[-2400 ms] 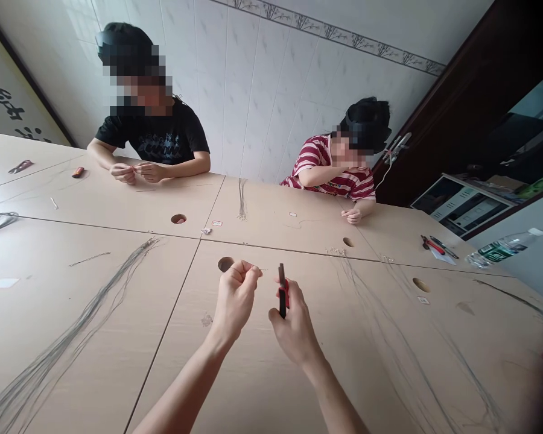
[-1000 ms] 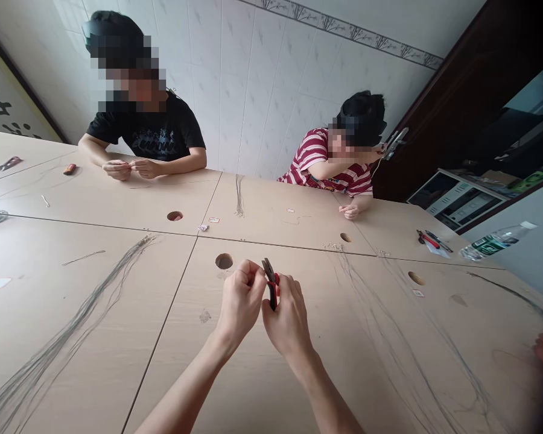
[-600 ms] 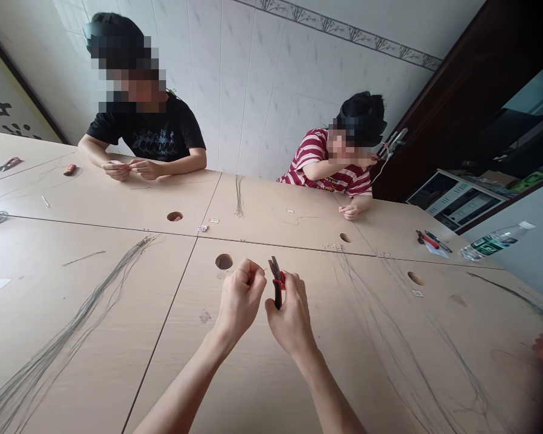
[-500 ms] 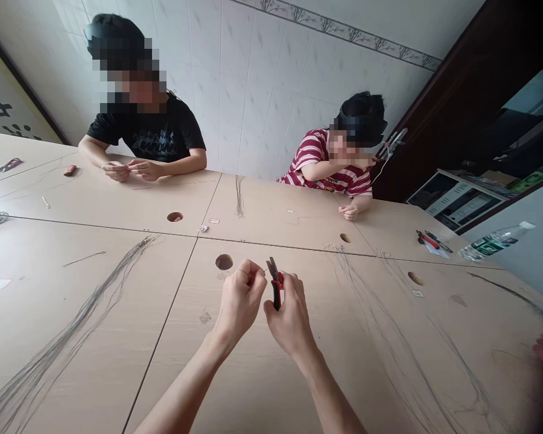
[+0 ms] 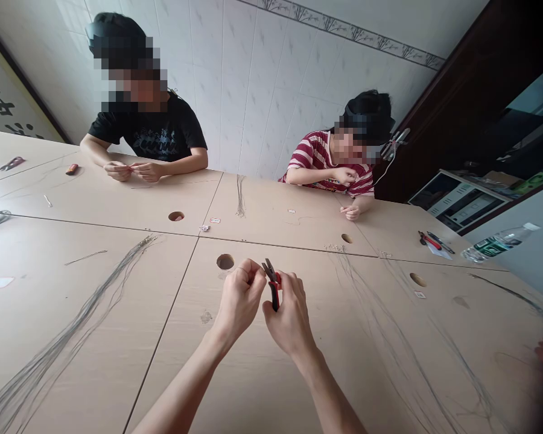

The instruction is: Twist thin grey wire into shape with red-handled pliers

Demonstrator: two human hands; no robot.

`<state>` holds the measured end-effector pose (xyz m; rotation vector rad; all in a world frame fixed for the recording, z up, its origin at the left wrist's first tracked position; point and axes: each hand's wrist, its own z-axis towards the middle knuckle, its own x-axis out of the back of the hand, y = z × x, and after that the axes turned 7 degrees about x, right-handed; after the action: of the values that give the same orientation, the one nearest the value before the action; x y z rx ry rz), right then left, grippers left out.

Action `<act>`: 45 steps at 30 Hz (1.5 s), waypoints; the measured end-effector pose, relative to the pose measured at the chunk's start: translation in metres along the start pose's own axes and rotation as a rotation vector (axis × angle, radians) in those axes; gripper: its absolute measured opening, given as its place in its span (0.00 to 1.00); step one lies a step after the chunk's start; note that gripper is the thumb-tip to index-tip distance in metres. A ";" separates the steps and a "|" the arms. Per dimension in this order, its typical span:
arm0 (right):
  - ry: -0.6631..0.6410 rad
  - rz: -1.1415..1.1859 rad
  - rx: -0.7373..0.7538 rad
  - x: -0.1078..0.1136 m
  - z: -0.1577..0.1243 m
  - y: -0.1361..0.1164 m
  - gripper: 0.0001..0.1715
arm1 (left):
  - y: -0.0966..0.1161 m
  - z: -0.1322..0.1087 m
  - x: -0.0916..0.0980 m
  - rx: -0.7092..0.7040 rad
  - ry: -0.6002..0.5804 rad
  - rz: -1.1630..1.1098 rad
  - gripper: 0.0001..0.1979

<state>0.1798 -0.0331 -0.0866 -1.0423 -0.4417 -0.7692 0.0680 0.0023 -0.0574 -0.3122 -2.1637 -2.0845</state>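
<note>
Above the middle of the table, my right hand (image 5: 288, 307) is closed around a pair of pliers (image 5: 274, 289) with red and black handles. The jaws point up and to the left, reaching the fingertips of my left hand (image 5: 243, 289). That hand is closed in a pinch; what lies between its fingers is too small to make out. To the left, a long bundle of thin grey wires (image 5: 95, 307) lies across the table. More fine strands (image 5: 389, 325) are spread on the right.
Across the table (image 5: 199, 374) sit a person in a black shirt (image 5: 154, 135) and one in a striped shirt (image 5: 314, 154). Round holes (image 5: 225, 261) pierce the tabletop. A water bottle (image 5: 500, 241) lies at the right beside red-handled pliers (image 5: 423, 239). Another wire bundle (image 5: 240, 196) lies at the back.
The pliers have tilted slightly left, bringing their jaws against my left fingertips. The person in stripes has lowered a raised hand from near the face to the chest.
</note>
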 end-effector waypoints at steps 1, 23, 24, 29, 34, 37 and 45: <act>0.000 -0.006 0.000 0.000 0.000 0.000 0.27 | 0.000 0.000 0.000 -0.001 -0.001 0.000 0.09; 0.002 0.011 -0.010 0.001 0.002 0.004 0.16 | 0.000 0.002 0.002 0.002 -0.025 -0.041 0.10; -0.004 0.026 -0.019 0.001 0.002 0.004 0.16 | 0.000 0.002 0.002 0.005 -0.036 -0.060 0.10; -0.010 0.095 -0.041 0.006 0.003 0.004 0.19 | -0.001 0.002 0.005 0.024 -0.112 -0.142 0.11; 0.006 0.066 -0.051 0.010 0.003 0.002 0.17 | 0.002 0.000 0.007 0.048 -0.148 -0.133 0.10; 0.008 0.060 -0.057 0.010 0.003 0.002 0.17 | 0.003 0.000 0.006 0.043 -0.149 -0.113 0.08; -0.003 0.047 -0.086 0.008 0.003 0.004 0.19 | -0.006 0.002 0.005 -0.001 -0.232 -0.013 0.11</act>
<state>0.1884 -0.0324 -0.0826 -1.1308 -0.3883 -0.7501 0.0619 0.0041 -0.0619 -0.5672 -2.2942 -2.1517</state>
